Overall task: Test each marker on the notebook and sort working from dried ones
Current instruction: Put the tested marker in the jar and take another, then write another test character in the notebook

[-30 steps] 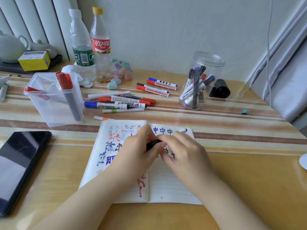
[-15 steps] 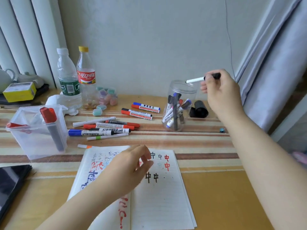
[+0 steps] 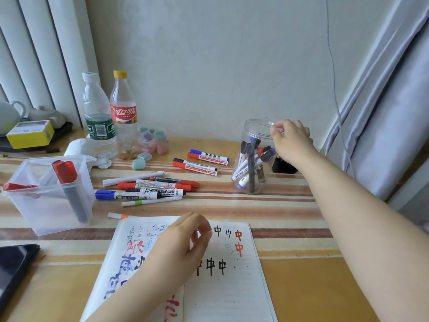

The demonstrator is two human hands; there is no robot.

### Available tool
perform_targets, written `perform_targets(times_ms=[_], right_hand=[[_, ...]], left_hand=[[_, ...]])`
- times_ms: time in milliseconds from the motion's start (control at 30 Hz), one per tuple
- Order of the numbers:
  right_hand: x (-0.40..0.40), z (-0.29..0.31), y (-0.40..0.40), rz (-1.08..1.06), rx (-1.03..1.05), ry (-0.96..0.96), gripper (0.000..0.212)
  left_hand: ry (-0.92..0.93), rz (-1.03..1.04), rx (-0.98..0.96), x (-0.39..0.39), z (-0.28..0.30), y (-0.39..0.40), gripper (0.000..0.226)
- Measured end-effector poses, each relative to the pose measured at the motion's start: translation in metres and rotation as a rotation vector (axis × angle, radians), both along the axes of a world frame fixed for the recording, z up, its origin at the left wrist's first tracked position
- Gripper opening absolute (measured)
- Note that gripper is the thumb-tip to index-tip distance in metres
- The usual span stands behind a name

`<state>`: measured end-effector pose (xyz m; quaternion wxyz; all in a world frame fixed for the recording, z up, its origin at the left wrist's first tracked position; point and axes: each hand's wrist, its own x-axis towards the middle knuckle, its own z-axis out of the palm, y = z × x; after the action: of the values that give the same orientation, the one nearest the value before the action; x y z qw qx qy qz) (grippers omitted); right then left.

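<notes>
While both hands' grip is empty, notebook (image 3: 222, 275) shows black, red characters.

The right hand (image 3: 291, 138) hangs at the rim of the clear jar (image 3: 254, 156), fingers loosely curled with nothing visible in them; capped markers stand crowded inside the jar. The left hand (image 3: 183, 245) rests on the open notebook (image 3: 232, 287), fingers bent, over pages marked with black, red and blue characters. Beyond the notebook a loose cluster of markers (image 3: 148, 189) lies on the striped table (image 3: 278, 205), with two more pairs (image 3: 202, 160) nearer the jar. At left, a clear plastic bin (image 3: 46, 205) holds a red-capped marker (image 3: 69, 189) leaning upright. Two bottles (image 3: 109, 119) stand behind.
</notes>
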<state>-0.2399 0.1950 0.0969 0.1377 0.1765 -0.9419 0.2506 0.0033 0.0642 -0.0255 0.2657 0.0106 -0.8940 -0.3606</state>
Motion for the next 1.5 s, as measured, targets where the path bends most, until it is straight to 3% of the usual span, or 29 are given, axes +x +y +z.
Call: perform_targets(times_ms=[167, 267, 333, 433, 567, 733, 867, 1033, 1267, 1433, 1500], right_hand=[[0.018, -0.006, -0.004, 0.024, -0.071, 0.209, 0.034], [0.049, -0.022, -0.017, 0.156, -0.157, 0.357, 0.028], [0.070, -0.037, -0.034, 0.326, -0.158, 0.322, 0.025], [0.092, -0.068, -0.067, 0.570, 0.007, 0.013, 0.025], [0.094, -0.102, -0.113, 0.616, 0.138, -0.146, 0.032], [0.091, -0.112, -0.150, 0.653, 0.233, -0.122, 0.025], [0.091, -0.118, -0.157, 0.670, 0.313, -0.036, 0.019], [0.095, -0.111, -0.148, 0.665, 0.439, 0.169, 0.025], [0.120, -0.073, -0.052, 0.597, 0.376, 0.080, 0.018], [0.160, -0.078, 0.022, 0.597, 0.388, -0.059, 0.021], [0.164, -0.088, 0.040, 0.580, 0.395, -0.056, 0.019]], left_hand=[[0.014, -0.001, 0.022, 0.001, 0.002, -0.003, 0.011], [0.016, 0.010, 0.022, 0.002, 0.005, -0.006, 0.010], [0.022, 0.027, 0.027, 0.003, 0.006, -0.009, 0.015], [0.012, 0.084, 0.019, 0.006, 0.005, -0.017, 0.021], [-0.018, 0.206, 0.014, 0.008, 0.001, -0.026, 0.016], [-0.049, 0.296, 0.034, 0.007, -0.001, -0.029, 0.005], [-0.074, 0.289, 0.024, 0.008, 0.004, -0.028, 0.010], [-0.094, 0.338, 0.015, 0.009, 0.008, -0.029, 0.007], [0.051, 0.493, -0.297, 0.008, 0.006, -0.041, 0.031], [-0.042, 0.109, -0.550, 0.005, -0.005, -0.029, 0.051], [-0.047, 0.014, -0.639, 0.005, -0.009, -0.016, 0.041]])
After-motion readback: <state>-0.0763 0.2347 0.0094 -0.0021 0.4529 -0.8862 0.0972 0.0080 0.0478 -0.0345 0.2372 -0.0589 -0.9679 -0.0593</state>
